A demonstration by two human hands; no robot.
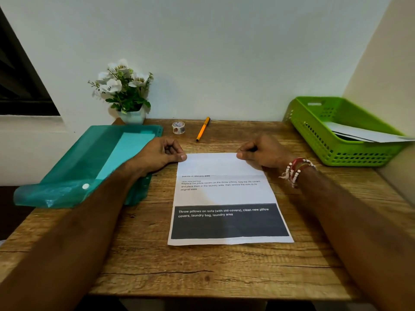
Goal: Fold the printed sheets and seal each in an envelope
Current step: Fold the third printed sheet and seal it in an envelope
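Observation:
A printed sheet (pixel 226 194) lies in the middle of the wooden desk (pixel 202 265), its far part folded over toward me so the blank back shows. My left hand (pixel 167 153) pinches the far left corner of the fold. At the far right corner my right hand (pixel 261 152) pinches the sheet; that wrist wears bead bracelets. A dark printed block with white text fills the sheet's near part. A roll of tape (pixel 178 127) stands at the back of the desk.
A teal plastic folder (pixel 89 167) with paper inside lies at the left, under my left forearm. A green basket (pixel 343 131) holding white envelopes or sheets sits at the right. An orange pen (pixel 202 129) and a flower pot (pixel 131 115) stand at the back wall.

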